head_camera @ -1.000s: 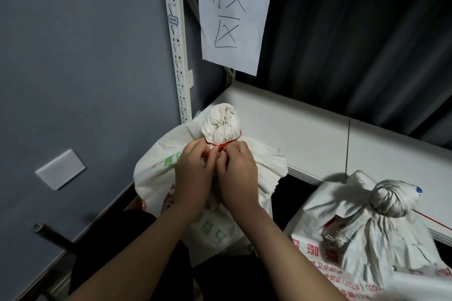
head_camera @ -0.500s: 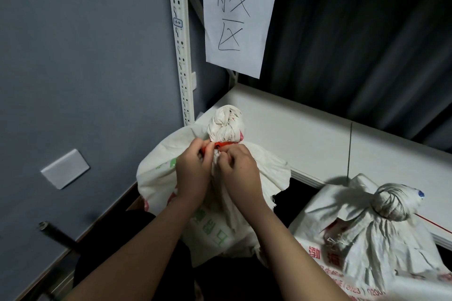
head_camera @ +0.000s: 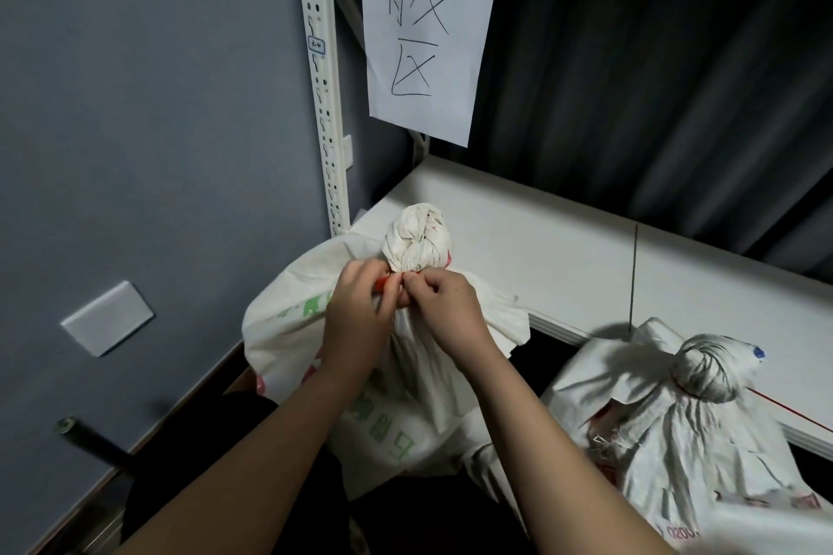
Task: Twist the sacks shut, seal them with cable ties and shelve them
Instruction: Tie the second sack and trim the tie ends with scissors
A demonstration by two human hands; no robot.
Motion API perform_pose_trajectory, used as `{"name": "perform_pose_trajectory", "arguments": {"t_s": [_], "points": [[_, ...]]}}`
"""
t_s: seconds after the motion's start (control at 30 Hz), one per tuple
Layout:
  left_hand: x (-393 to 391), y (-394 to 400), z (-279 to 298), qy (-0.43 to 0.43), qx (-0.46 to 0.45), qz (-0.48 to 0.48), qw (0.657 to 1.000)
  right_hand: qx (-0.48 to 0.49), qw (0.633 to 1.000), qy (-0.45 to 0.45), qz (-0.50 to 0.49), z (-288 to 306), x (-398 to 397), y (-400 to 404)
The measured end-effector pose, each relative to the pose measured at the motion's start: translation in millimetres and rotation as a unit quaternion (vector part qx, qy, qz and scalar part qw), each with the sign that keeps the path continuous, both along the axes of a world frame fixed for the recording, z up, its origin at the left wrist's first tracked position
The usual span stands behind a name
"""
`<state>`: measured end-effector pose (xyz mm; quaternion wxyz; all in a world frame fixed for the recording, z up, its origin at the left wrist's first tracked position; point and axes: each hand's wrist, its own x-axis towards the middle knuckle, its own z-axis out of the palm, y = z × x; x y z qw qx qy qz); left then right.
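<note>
Hands meet at the neck of a white woven sack [head_camera: 396, 379] that stands in the middle of the view, in front of the near edge of a white shelf [head_camera: 563, 257]. The sack's top is twisted into a tight knob [head_camera: 417, 239], and a red cable tie [head_camera: 408, 274] circles the neck just under it. The left hand [head_camera: 356, 320] has its fingers [head_camera: 383, 288] curled and pinching the tie on the left side of the neck, where a short red end shows beside the thumb. The right hand [head_camera: 444, 311] has its fingers [head_camera: 417, 284] bent and pressed together, pinching the tie right next to the left hand's fingertips; the two hands touch. Green print shows on the sack's left flank. To the right and nearer, a second white sack [head_camera: 667, 433] leans against the shelf edge, its twisted top [head_camera: 707, 370] already bound, with a thin red strand [head_camera: 789, 410] running off to the right from its neck. A paper sign [head_camera: 428, 27] with handwritten characters hangs above the shelf, beside a white slotted upright [head_camera: 322, 81]. A grey-blue wall [head_camera: 157, 104] fills the left side, carrying a white blank plate [head_camera: 107, 318]. Dark pleated curtain [head_camera: 653, 104] hangs behind the shelf.
</note>
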<state>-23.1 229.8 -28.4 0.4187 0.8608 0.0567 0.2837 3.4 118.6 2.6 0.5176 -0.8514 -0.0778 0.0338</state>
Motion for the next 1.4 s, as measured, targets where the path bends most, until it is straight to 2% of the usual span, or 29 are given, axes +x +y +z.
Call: {"name": "perform_pose_trajectory", "arguments": {"t_s": [0.07,0.13,0.3,0.47,0.63,0.8,0.9,1.07,1.2,1.3,1.4], "points": [[4.8,3.9,-0.7,0.032,-0.037,-0.053,0.997,-0.012,1.000,-0.002,0.018,-1.5,1.2,-3.8],[4.8,7.0,1.2,0.044,-0.013,-0.068,0.997,-0.022,0.999,-0.011,0.025,-2.9,1.8,-4.7],[3.0,7.2,1.0,0.023,0.020,-0.055,0.998,0.027,0.999,-0.015,0.023,-7.9,-0.8,-0.7],[3.3,10.1,0.2,0.023,-0.016,-0.057,0.998,0.072,0.997,-0.014,0.031,-14.1,-1.6,1.0],[3.6,11.6,1.1,0.033,-0.046,-0.049,0.997,0.072,0.996,-0.029,0.032,-18.0,1.5,2.7],[7.4,17.8,4.2,0.084,-0.123,-0.078,0.986,0.011,0.999,-0.021,0.044,-15.1,4.5,-7.8],[7.2,20.5,1.9,0.086,-0.050,-0.095,0.990,-0.100,0.993,-0.042,0.044,-12.0,2.5,-11.2],[5.5,16.8,-1.7,0.055,0.016,-0.094,0.994,-0.169,0.984,0.027,0.037,-4.7,4.0,-8.3],[5.8,16.2,-2.6,0.069,-0.020,-0.071,0.995,-0.145,0.989,-0.001,-0.009,-5.8,-3.0,0.9],[7.6,20.4,-0.8,0.083,-0.059,-0.088,0.991,-0.082,0.996,0.023,0.004,-7.5,-3.7,-1.0],[6.4,20.6,3.1,0.079,-0.081,-0.116,0.987,-0.062,0.997,0.038,0.035,-5.3,-0.1,-3.7]]}}
